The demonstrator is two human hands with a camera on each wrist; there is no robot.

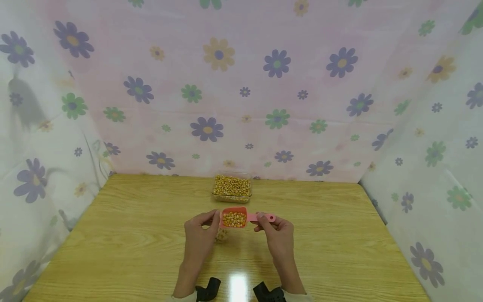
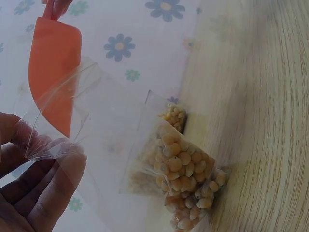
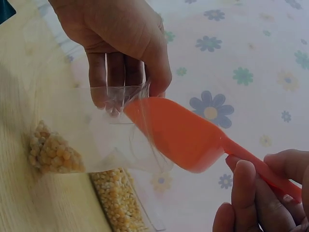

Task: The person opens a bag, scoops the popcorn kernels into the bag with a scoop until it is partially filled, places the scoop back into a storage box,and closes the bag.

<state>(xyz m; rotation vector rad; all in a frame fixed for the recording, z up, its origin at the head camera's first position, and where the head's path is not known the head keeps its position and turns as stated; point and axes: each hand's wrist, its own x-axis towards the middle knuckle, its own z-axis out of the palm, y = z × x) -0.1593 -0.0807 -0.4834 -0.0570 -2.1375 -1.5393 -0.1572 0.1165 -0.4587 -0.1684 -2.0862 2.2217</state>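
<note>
My left hand [image 1: 201,233] pinches the top edge of a clear plastic bag [image 2: 111,145], which hangs with corn kernels [image 2: 181,169] gathered in its bottom. In my right hand [image 1: 280,239] is the handle of an orange-pink scoop [image 1: 235,218], held level and heaped with corn kernels. The scoop's front lip [image 3: 137,108] reaches into the mouth of the bag, right by the left fingertips. From the head view the scoop and left hand hide most of the bag; only some kernels at its bottom show below them.
A clear rectangular container [image 1: 232,199] filled with corn kernels stands at the back of the wooden table [image 1: 320,235], beyond the hands. Flower-print cloth [image 1: 245,84] hangs behind the table and along both sides. Black wrist mounts [image 1: 209,289] sit on both wrists.
</note>
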